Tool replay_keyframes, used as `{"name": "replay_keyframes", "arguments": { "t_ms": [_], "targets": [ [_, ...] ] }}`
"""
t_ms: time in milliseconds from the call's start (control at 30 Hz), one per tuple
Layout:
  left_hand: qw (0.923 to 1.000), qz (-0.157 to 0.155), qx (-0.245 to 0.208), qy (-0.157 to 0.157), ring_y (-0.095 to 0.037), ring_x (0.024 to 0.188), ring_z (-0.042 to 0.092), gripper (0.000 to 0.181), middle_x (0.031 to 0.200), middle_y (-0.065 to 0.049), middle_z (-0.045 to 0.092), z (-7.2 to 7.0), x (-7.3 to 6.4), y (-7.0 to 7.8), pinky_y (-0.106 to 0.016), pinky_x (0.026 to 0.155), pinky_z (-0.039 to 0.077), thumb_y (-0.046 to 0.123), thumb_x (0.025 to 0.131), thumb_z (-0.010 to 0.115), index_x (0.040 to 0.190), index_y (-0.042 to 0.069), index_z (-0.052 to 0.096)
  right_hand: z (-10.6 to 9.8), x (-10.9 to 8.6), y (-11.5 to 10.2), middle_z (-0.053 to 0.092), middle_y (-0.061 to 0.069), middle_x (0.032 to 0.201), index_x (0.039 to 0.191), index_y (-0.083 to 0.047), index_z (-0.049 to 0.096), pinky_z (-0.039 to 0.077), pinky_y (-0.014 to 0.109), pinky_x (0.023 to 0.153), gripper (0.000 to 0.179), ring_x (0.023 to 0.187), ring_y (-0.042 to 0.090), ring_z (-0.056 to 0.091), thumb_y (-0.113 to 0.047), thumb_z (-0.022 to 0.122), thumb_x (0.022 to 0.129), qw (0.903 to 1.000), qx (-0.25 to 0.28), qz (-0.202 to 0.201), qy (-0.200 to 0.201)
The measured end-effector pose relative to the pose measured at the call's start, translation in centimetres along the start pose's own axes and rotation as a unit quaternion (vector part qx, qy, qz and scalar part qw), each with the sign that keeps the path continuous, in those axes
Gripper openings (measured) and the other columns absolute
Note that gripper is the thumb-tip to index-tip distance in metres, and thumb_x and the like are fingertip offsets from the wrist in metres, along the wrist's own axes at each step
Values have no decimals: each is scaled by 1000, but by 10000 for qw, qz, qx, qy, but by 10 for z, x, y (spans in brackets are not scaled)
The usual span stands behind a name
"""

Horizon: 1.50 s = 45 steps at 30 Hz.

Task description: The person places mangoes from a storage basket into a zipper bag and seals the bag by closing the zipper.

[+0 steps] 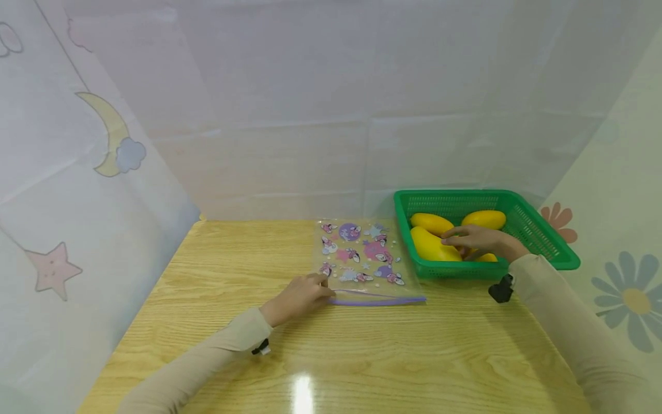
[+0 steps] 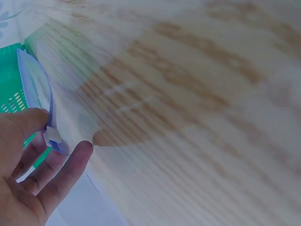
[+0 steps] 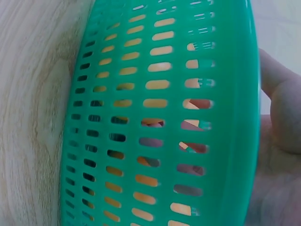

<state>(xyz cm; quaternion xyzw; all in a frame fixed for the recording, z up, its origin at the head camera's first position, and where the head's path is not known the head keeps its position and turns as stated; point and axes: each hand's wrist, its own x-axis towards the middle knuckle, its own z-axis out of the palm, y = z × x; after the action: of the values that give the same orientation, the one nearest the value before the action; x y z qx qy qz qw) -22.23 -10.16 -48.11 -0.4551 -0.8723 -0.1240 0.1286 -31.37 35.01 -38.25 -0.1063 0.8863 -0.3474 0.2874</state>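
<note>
A clear zip bag (image 1: 357, 259) with pink and purple cartoon prints lies flat on the table, its purple zip strip (image 1: 383, 301) towards me. My left hand (image 1: 304, 296) pinches the near left corner of the bag. In the left wrist view, a white zip slider (image 2: 52, 136) shows beside the thumb and fingers. My right hand (image 1: 483, 238) reaches into a green basket (image 1: 548, 241), its extended fingers touching a large yellow mango (image 1: 431, 246). Other mangoes lie around it. The right wrist view shows mostly the basket's slotted wall (image 3: 141, 113), with parts of the fingers behind it.
The basket stands at the right of the wooden table (image 1: 233, 259), close beside the bag. A pale cloth wall (image 1: 284, 115) rises at the table's back edge. Printed sheets hang at both sides, with a moon (image 1: 111, 132) on the left and flowers (image 1: 636, 300) on the right.
</note>
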Motion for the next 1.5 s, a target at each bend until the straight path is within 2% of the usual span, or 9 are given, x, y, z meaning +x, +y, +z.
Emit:
{"name": "replay_keyframes", "arguments": {
  "t_ms": [433,533,667,767,900,967,1100,1200,1500],
  "targets": [
    [9990,-225,370,116,-12,79,54,18,98,-1,65,-5,1,2,-15,57,43,17,89,75,106,14,79,0,-1,-1,23,35,150,153,3,24,47,45,90,77,106,35,50,-45,55,100,9991,200,223,-296],
    [9983,-187,520,170,-13,80,53,18,98,0,66,-5,0,2,-16,56,42,16,89,75,106,14,79,1,1,-1,34,32,139,154,2,23,46,43,87,79,96,33,51,-46,56,100,9987,245,281,-344],
    [9980,-129,537,302,-13,80,51,18,96,1,65,-4,0,1,-15,56,41,14,89,75,106,14,79,2,3,0,47,14,88,154,0,21,42,39,78,78,68,25,40,-43,56,100,9974,476,369,-408],
    [9978,-64,455,486,-13,79,51,17,95,1,65,-3,0,1,-14,55,40,12,88,76,104,12,79,3,4,1,47,13,87,154,1,19,42,36,74,77,61,20,33,-40,56,101,9971,536,316,-440],
    [9967,8,440,685,-13,80,50,16,94,0,63,-3,1,0,-12,52,37,7,88,74,102,12,79,3,5,2,39,27,128,154,2,18,43,37,74,78,70,22,37,-40,57,100,9982,365,216,-430],
    [9961,11,462,749,-14,82,50,16,96,-1,61,-3,2,0,-12,51,35,6,88,73,102,12,79,4,5,1,40,28,128,154,2,17,42,37,75,79,73,22,38,-40,58,100,9985,282,228,-420],
    [9961,-57,424,778,-19,91,52,18,104,-6,63,-6,3,1,-12,47,35,5,88,72,104,12,78,4,5,0,48,15,88,154,1,16,40,31,67,80,65,19,36,-39,58,100,9986,217,286,-391],
    [9966,-111,447,681,-24,101,56,21,112,-9,68,-7,3,1,-14,49,43,6,88,72,108,11,77,4,5,-1,33,2,64,155,-1,15,33,27,57,79,53,14,27,-38,59,100,9979,323,382,-405],
    [9972,-300,394,568,-31,105,66,25,116,-11,71,-9,4,3,-28,60,57,4,90,67,114,5,74,6,4,0,32,0,60,155,-2,15,27,25,52,78,49,11,24,-31,61,100,9983,312,311,-369]
  ]
}}
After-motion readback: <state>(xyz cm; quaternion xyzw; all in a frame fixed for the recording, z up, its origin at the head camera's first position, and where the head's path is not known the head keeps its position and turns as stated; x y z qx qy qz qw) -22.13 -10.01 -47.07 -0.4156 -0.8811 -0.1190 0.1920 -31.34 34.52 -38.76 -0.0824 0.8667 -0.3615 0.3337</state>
